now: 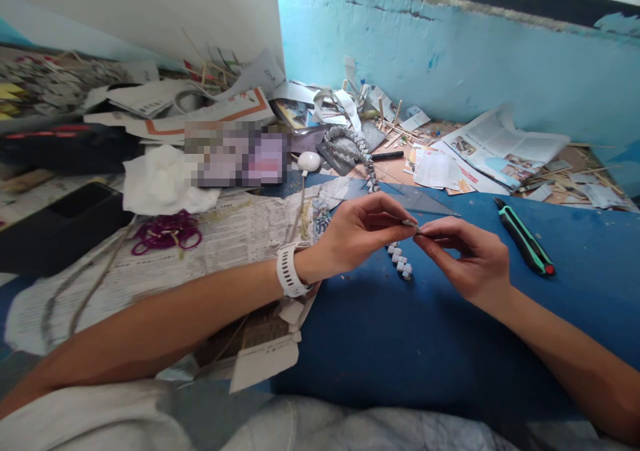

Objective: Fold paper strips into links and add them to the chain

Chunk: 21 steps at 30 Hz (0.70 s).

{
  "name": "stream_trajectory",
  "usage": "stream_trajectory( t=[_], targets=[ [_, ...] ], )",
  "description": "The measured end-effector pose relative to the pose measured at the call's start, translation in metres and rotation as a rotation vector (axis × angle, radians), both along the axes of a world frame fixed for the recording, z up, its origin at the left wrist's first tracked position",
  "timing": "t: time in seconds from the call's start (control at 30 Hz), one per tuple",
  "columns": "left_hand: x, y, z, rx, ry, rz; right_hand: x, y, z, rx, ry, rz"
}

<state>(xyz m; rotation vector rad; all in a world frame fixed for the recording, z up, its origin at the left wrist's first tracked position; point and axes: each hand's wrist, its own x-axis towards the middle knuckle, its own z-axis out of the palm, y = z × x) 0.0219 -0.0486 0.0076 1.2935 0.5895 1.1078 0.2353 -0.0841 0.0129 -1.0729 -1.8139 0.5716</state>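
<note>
My left hand (357, 234), with a white watch strap (290, 270) at the wrist, pinches a small folded piece of paper (411, 223) between thumb and fingers. Meeting it from the right, my right hand (467, 251) grips the other end of this piece with thumb and forefinger. The piece is tiny and mostly covered by the fingertips. Below and behind the hands, a zigzag chain of folded paper (399, 260) lies on the blue table surface (380, 344); my left hand hides its middle. A clear set square (425, 201) rests just beyond the hands.
A green and black utility knife (525, 238) lies on the right. Newspaper sheets (225, 238), purple cord (167, 231), a crumpled white tissue (167, 178) and a black case (65, 228) cover the left. Paper scraps and thin sticks (395, 128) line the blue wall (450, 78).
</note>
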Motion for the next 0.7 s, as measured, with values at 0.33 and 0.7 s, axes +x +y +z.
stream_trajectory(
  t=[0.33, 0.7],
  targets=[
    [0.0014, -0.0001, -0.0055, 0.042, 0.027, 0.037, -0.0023, -0.0053, -0.0025, -0.045, 0.011, -0.060],
    [-0.0036, -0.0031, -0.0006, 0.419, 0.177, 0.072, -0.0010, -0.0019, 0.0045, 0.038, -0.069, 0.023]
  ],
)
